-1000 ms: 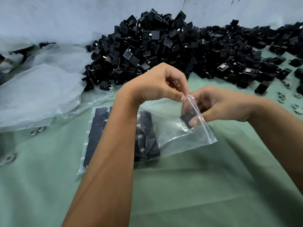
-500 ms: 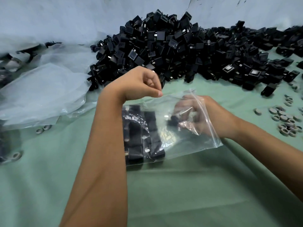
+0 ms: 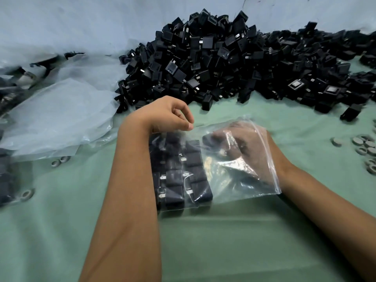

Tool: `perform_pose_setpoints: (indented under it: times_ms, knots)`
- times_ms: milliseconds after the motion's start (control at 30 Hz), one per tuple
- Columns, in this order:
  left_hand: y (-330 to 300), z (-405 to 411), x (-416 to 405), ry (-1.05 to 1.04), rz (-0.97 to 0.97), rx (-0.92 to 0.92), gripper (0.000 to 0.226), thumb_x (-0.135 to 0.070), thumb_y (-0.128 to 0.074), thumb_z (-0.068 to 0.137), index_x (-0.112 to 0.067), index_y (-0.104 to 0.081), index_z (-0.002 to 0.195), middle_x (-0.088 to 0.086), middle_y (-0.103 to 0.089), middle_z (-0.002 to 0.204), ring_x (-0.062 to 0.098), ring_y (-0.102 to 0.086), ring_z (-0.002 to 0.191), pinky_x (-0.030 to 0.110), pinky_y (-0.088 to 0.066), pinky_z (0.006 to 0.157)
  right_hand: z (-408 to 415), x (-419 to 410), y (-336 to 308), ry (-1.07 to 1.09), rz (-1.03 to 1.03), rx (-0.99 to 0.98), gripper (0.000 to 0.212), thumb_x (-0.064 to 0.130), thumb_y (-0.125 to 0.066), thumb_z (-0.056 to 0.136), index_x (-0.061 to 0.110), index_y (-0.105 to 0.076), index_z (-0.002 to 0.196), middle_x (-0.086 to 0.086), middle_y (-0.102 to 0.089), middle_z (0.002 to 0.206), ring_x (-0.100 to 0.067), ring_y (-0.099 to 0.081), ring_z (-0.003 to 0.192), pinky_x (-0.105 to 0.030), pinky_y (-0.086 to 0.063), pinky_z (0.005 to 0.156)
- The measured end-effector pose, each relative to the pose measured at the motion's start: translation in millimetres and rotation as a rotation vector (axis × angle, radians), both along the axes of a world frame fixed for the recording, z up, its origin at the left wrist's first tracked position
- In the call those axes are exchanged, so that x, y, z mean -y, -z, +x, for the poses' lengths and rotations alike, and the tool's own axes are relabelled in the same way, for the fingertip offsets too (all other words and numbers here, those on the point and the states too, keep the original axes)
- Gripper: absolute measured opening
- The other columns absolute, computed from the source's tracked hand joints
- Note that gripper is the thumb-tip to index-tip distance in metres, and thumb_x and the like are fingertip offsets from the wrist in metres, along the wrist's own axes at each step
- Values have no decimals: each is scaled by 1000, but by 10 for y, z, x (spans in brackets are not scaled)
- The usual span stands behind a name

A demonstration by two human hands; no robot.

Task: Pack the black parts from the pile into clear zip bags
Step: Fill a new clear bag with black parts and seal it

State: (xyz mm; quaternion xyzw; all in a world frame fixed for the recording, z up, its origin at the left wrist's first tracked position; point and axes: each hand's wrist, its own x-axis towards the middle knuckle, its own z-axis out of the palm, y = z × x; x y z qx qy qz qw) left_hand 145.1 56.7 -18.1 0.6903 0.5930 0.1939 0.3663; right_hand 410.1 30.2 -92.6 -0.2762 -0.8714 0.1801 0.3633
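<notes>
**Q:** Which step is in hand?

**A:** Loading, by my reading. The clear zip bag (image 3: 221, 171) lies flat on the green worktop (image 3: 223, 241), mouth toward 3 o'clock. The right hand (image 3: 242, 147) is inside the bag up to the wrist, seen through the film. A dark shape at its fingertips looks like one black part (image 3: 208, 138); the film blurs it, so whether the fingers are clamped on it cannot be told.

**Q:** And the left hand?

**A:** The left hand (image 3: 168, 117) sits at 12 o'clock from the bag's closed end. Its thumb and forefinger pinch the upper film, lifting it off the contents.

**Q:** Where are the parts?

**A:** Packed parts (image 3: 179, 176) lie in tidy rows at the 9 o'clock end of the bag, some with metal tabs showing. The supply pile (image 3: 234, 64) runs across the far worktop from 12 to 2 o'clock, well apart from the bag.

**Q:** What does the next move call for?

**A:** Probably seating the new part just beside the last row at 12 o'clock, square to its neighbours, then drawing the right hand out through the mouth without dragging the rows. The left-hand pinch should hold the film up until the hand is out.

**Q:** Anything else on the worktop?

**A:** Loose plastic sheeting (image 3: 61, 119) at 9 to 10 o'clock, and grey rings (image 3: 364, 147) at 3 o'clock.
</notes>
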Motion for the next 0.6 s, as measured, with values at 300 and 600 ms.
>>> perform_pose_setpoints:
  times_ms: [300,600]
  knots:
    - [10,54,22,8,-79,-74,17,-18,-84,83,-27,-76,95,-6,-73,84,7,-66,74,27,-48,70,-180,-114,209,194,258,301,59,73,-21,102,29,-51,129,-1,-56,99,-17,-56,81,-37,-59,65]
    - [75,105,17,-53,-38,-49,16,-15,-73,93,-30,-77,93,-5,-79,89,15,-71,88,40,-55,96,-42,-5,51,139,234,245,56,63,-39,103,24,-57,137,2,-53,108,-14,-56,80,-27,-56,67]
